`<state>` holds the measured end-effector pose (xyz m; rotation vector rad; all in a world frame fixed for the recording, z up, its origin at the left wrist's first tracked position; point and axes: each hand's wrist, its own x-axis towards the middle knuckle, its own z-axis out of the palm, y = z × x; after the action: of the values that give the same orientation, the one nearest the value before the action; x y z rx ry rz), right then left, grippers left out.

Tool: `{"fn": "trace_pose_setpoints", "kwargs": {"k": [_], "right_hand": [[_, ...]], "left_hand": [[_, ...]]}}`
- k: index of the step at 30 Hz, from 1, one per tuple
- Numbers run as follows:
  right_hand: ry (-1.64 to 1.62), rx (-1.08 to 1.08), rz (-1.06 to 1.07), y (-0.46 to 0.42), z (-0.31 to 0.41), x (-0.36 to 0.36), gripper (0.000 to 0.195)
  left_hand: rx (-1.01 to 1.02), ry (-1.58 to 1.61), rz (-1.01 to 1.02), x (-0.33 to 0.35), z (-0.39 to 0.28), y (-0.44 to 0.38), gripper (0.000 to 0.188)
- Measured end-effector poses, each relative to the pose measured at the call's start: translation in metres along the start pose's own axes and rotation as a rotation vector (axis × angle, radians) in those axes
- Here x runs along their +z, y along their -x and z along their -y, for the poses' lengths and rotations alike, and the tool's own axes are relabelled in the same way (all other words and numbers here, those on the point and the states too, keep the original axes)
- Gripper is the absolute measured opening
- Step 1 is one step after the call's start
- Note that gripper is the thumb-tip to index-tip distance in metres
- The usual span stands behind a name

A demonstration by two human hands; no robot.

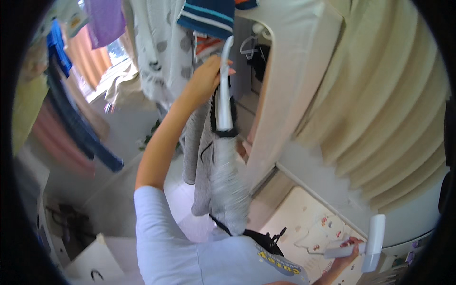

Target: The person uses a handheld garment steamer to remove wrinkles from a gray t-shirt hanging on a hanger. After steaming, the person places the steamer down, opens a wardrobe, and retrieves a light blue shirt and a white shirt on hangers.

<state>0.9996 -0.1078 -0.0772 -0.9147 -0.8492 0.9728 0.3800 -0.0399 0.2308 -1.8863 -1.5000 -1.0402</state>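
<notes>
My left hand point(206, 76) is raised in front of me, its fingers closed at a white plastic hanger point(224, 96). From the hanger hangs a fuzzy grey garment point(229, 181) with black trim around its neckline, seen nearly edge-on. Long grey sleeves or folds point(196, 153) drop beside it. Low on the right, my right hand point(351, 249) grips the handle of a white T-shaped handheld device point(374, 242), held apart from the garment. The device's exact kind is unclear.
Dotted pale fabric point(160, 46), a striped navy garment point(210, 17) and a purple cloth point(105, 23) hang ahead. Jeans point(82, 117) hang at left. A cream cloth-covered frame point(285, 71) and pleated beige curtain point(377, 99) stand right. Below lies a patterned mat point(302, 217).
</notes>
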Motion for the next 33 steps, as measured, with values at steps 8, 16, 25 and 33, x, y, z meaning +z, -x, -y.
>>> {"fn": "trace_pose_setpoints", "kwargs": {"k": [8,16,25,33], "right_hand": [[-0.063,-0.147,-0.343,-0.026,-0.002,0.125,0.021],[-0.034,-0.201,-0.444,0.027,0.004,0.181,0.022],[-0.014,-0.141,-0.497,0.040,-0.029,0.209,0.022],[-0.023,-0.211,-0.589,0.046,-0.020,0.247,0.022]], "left_hand": [[0.116,0.304,0.243,0.111,0.156,-0.067,0.029],[0.015,0.228,0.279,0.141,0.232,-0.124,0.030],[-0.004,0.209,0.217,0.164,0.271,-0.151,0.030],[0.002,0.237,0.188,0.170,0.293,-0.172,0.031]]}}
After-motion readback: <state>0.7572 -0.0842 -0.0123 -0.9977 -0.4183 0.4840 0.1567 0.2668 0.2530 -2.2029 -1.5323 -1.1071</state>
